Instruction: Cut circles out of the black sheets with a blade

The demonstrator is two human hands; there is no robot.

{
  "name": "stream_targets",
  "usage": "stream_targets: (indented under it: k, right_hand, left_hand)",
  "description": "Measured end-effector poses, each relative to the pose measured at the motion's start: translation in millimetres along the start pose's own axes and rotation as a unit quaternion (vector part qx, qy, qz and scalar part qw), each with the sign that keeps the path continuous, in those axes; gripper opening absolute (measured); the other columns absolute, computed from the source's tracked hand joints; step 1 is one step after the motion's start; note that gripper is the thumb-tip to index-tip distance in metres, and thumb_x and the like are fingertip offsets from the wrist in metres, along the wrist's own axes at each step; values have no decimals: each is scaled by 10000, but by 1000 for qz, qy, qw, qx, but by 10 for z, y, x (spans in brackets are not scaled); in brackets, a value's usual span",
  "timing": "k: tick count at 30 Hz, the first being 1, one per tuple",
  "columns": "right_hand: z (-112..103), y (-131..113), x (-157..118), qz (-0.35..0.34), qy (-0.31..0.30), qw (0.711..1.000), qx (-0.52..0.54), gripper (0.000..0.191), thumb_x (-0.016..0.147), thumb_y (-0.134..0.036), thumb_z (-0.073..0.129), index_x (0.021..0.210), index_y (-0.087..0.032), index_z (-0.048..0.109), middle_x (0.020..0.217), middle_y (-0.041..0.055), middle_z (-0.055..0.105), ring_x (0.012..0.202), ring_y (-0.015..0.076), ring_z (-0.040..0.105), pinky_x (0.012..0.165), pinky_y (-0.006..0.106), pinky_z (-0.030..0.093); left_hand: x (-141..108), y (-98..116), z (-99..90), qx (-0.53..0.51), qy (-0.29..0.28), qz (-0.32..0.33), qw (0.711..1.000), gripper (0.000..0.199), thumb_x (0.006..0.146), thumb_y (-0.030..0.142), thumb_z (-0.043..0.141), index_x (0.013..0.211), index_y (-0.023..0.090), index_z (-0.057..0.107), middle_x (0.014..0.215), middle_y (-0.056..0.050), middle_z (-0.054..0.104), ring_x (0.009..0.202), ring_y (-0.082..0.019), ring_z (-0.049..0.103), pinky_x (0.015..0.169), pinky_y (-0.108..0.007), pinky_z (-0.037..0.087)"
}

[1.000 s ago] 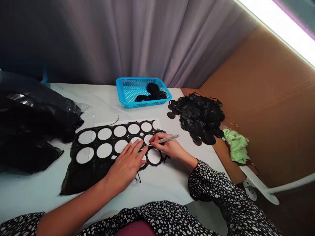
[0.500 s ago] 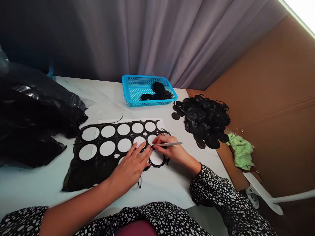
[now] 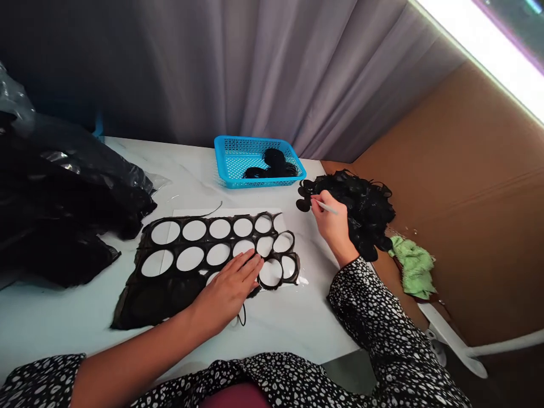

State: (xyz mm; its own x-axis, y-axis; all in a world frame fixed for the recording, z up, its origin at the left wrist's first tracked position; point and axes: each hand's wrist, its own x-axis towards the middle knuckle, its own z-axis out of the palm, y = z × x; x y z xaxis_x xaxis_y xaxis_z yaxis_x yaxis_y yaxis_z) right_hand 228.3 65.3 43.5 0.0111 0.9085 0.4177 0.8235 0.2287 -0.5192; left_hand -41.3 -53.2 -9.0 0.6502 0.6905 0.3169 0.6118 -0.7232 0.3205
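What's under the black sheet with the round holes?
Under the black sheet, a white sheet shows through most holes and past its far edge; the tabletop shows in part of the leftmost ones. The solid near-left part and the left hand hide what lies beneath them.

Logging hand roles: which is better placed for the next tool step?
Probably the right hand: it holds the tool, by the pile; the left hand lies on the sheet.
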Motion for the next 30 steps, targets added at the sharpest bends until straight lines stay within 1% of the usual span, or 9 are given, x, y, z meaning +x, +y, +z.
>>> stream_targets:
  k: [1, 3, 5, 8, 10, 14, 18, 23, 30]
  right_hand:
    - [5, 19, 52, 23, -15, 998, 50, 176, 891, -267, 518, 727, -204, 507, 858, 79, 704, 709, 188, 583, 644, 297, 426]
    - [66, -36, 63, 36, -86, 984, 154, 216, 859, -291, 559, 675, -210, 480, 836, 56, 717, 736, 182, 616, 658, 282, 436]
    - [171, -168, -8, 31, -164, 961, 221, 211, 841, -289, 578, 666, -207, 493, 853, 50, 725, 798, 188, 641, 701, 288, 452]
    - [327, -350, -131, 12, -252, 932, 259, 144, 842, -276, 581, 723, -196, 562, 916, 55, 729, 826, 185, 643, 737, 299, 461]
    - [395, -399, -174, 0, -283, 921, 267, 131, 845, -272, 587, 741, -192, 578, 912, 51, 726, 811, 178, 638, 737, 298, 461]
    - [435, -372, -188, -12, -306, 912, 274, 141, 850, -262, 603, 733, -190, 570, 909, 48, 720, 829, 177, 641, 743, 295, 467]
    - [415, -354, -185, -23, -310, 910, 275, 137, 856, -259, 611, 740, -193, 580, 916, 43, 717, 834, 176, 639, 750, 298, 467]
    - [406, -376, -189, -4, -304, 906, 294, 146, 860, -261, 611, 737, -191, 577, 914, 45, 717, 820, 174, 636, 737, 296, 473]
    - [422, -380, -196, -64, -296, 927, 222, 126, 878, -211, 605, 753, -203, 591, 899, 34, 713, 821, 177, 633, 762, 307, 470]
  left_hand:
    - [25, 0, -29, -5, 4, -6, 1000, 393, 1051, 238, 333, 1420, 156, 440, 1382, -99, 573, 1374, -241, 427, 1070, -418, 447]
    - [102, -17, -88, -1, 14, -21, 1000, 381, 1056, 258, 322, 1388, 148, 471, 1332, -113, 599, 1312, -239, 491, 1040, -410, 469]
    - [195, -66, -111, 17, 15, -35, 999, 389, 1058, 275, 314, 1379, 128, 475, 1363, -137, 569, 1318, -257, 481, 1051, -431, 454]
    - [288, -165, -41, 36, 0, -41, 999, 412, 1060, 301, 302, 1378, 103, 474, 1445, -169, 497, 1378, -284, 415, 1099, -474, 398]
    - [299, -210, 41, 36, -6, -38, 999, 417, 1062, 305, 297, 1383, 102, 470, 1463, -178, 479, 1394, -280, 399, 1120, -479, 370]
    - [267, -217, 121, 34, -4, -28, 999, 411, 1058, 289, 317, 1406, 114, 448, 1467, -168, 480, 1423, -274, 355, 1144, -477, 332]
    - [262, -193, 82, 40, -12, -29, 999, 415, 1059, 290, 305, 1395, 100, 455, 1472, -185, 466, 1416, -284, 365, 1137, -481, 339]
    - [278, -189, 59, 46, -17, -35, 998, 409, 1057, 293, 308, 1391, 110, 456, 1498, -195, 425, 1408, -291, 373, 1113, -480, 367]
    - [309, -188, 20, 51, -31, -39, 997, 403, 1053, 281, 310, 1366, 100, 487, 1460, -186, 475, 1375, -306, 417, 1095, -485, 390]
